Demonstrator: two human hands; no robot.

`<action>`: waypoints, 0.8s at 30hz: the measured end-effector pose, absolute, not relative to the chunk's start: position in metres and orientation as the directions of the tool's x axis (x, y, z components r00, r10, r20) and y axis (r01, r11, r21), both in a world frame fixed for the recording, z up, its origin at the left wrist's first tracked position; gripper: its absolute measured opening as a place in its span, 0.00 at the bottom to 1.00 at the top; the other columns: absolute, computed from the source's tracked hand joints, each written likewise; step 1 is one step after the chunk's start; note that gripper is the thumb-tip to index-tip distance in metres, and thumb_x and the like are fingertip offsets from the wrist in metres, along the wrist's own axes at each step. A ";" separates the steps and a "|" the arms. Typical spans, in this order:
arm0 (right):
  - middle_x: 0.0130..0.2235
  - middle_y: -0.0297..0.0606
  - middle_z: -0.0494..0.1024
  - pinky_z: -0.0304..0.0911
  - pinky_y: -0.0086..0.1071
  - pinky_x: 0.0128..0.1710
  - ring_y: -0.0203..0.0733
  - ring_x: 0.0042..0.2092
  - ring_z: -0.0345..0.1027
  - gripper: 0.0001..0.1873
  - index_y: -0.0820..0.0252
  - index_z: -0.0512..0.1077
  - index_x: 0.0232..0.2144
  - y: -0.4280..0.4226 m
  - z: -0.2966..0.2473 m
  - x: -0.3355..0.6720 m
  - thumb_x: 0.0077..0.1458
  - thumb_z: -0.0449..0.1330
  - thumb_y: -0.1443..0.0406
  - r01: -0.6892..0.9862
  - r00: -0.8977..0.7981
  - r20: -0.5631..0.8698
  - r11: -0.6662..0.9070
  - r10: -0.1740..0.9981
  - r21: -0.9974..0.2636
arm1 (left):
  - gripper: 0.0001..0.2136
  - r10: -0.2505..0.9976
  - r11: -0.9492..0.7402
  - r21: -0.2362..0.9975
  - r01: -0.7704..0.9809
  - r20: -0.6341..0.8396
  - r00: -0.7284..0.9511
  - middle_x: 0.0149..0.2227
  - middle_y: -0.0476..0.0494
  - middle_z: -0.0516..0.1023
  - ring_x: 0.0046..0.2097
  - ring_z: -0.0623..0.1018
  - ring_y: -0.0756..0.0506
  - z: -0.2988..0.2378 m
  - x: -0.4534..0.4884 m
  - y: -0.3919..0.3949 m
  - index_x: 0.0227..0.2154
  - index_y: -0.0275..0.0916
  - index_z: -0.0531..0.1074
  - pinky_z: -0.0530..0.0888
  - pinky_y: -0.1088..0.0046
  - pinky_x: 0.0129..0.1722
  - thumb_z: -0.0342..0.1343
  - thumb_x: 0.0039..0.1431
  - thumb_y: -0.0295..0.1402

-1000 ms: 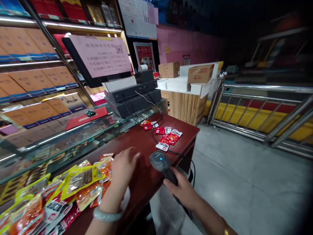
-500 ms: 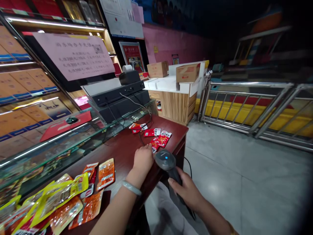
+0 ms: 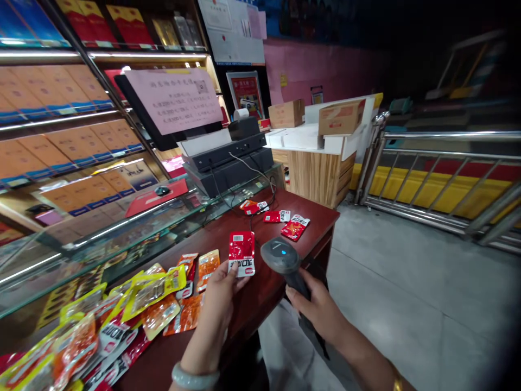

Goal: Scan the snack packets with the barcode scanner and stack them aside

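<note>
Between the thumb and fingers of my left hand (image 3: 223, 288) is a red and white snack packet (image 3: 241, 251), its barcode side facing up. My right hand (image 3: 319, 304) grips a dark grey barcode scanner (image 3: 280, 256) by the handle; a blue light glows on its head, just right of the packet. Beyond them on the dark red table lie another red snack packet (image 3: 296, 227) and a few more red and white packets (image 3: 277, 216). A heap of yellow, orange and red packets (image 3: 150, 296) spreads to the left of my left hand.
A glass display counter (image 3: 122, 255) runs along the left, bearing a black cash-register unit (image 3: 230, 163) with cables hanging onto the table (image 3: 313, 241). Cardboard boxes (image 3: 341, 118) stand on a white-topped counter behind. A metal railing (image 3: 439, 184) is at the right.
My left hand has picked up a red packet from the far group and drawn it back toward me, turned barcode up. The scanner stays in my right hand; the view has swung left.
</note>
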State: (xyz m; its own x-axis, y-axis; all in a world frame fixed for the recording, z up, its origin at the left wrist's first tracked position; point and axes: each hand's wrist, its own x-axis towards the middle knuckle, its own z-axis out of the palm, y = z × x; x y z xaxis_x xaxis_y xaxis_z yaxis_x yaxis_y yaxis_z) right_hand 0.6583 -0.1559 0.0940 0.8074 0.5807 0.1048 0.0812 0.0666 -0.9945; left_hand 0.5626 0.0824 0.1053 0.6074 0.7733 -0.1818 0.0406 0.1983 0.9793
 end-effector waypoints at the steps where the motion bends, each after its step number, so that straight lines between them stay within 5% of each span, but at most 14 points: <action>1: 0.27 0.26 0.75 0.74 0.39 0.34 0.47 0.31 0.71 0.19 0.50 0.88 0.45 -0.152 0.098 0.656 0.64 0.76 0.45 0.077 0.777 0.106 0.074 0.620 -0.994 | 0.17 0.774 0.229 0.974 0.006 -0.185 0.605 0.45 0.35 0.96 0.47 0.94 0.33 0.105 0.555 0.080 0.41 0.43 0.88 0.95 0.50 0.55 0.83 0.55 0.46; 8: 0.29 0.28 0.79 0.81 0.41 0.43 0.49 0.34 0.75 0.16 0.50 0.85 0.41 -0.115 0.123 0.632 0.63 0.76 0.48 0.107 0.635 0.162 0.122 0.756 -0.987 | 0.22 0.804 0.243 0.965 -0.094 -0.146 0.577 0.45 0.41 0.97 0.47 0.94 0.34 0.110 0.517 0.076 0.42 0.44 0.89 0.95 0.52 0.54 0.89 0.50 0.47; 12: 0.40 0.39 0.92 0.87 0.47 0.57 0.56 0.44 0.86 0.18 0.53 0.90 0.47 -0.095 0.122 0.622 0.63 0.77 0.49 0.144 0.565 0.224 0.173 0.794 -0.974 | 0.22 0.844 0.227 0.968 -0.104 -0.142 0.518 0.45 0.42 0.96 0.51 0.95 0.30 0.113 0.504 0.075 0.41 0.45 0.89 0.95 0.51 0.54 0.88 0.47 0.47; 18: 0.47 0.45 0.98 0.88 0.50 0.61 0.62 0.50 0.91 0.26 0.55 0.94 0.57 -0.080 0.112 0.613 0.66 0.76 0.47 0.123 0.528 0.225 0.188 0.819 -0.974 | 0.19 0.853 0.209 0.974 -0.090 -0.136 0.504 0.47 0.39 0.97 0.56 0.95 0.26 0.110 0.487 0.081 0.39 0.47 0.86 0.95 0.51 0.54 0.85 0.50 0.47; 24: 0.51 0.49 0.99 0.86 0.56 0.63 0.67 0.53 0.91 0.25 0.56 0.93 0.54 -0.084 0.104 0.616 0.63 0.76 0.47 0.118 0.567 0.150 0.101 0.810 -0.988 | 0.25 0.921 0.072 0.990 0.125 -0.114 0.374 0.49 0.41 0.98 0.54 0.96 0.27 0.121 0.457 0.121 0.56 0.50 0.91 0.94 0.48 0.54 0.81 0.58 0.50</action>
State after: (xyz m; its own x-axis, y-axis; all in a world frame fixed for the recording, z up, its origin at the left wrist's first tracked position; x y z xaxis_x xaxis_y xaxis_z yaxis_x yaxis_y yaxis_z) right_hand 0.6165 -0.0838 0.1041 0.5670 0.8099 0.1502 0.1178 0.1008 -0.9879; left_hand 0.4568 0.1206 0.1213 0.3735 0.9206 -0.1142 0.1250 0.0720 0.9895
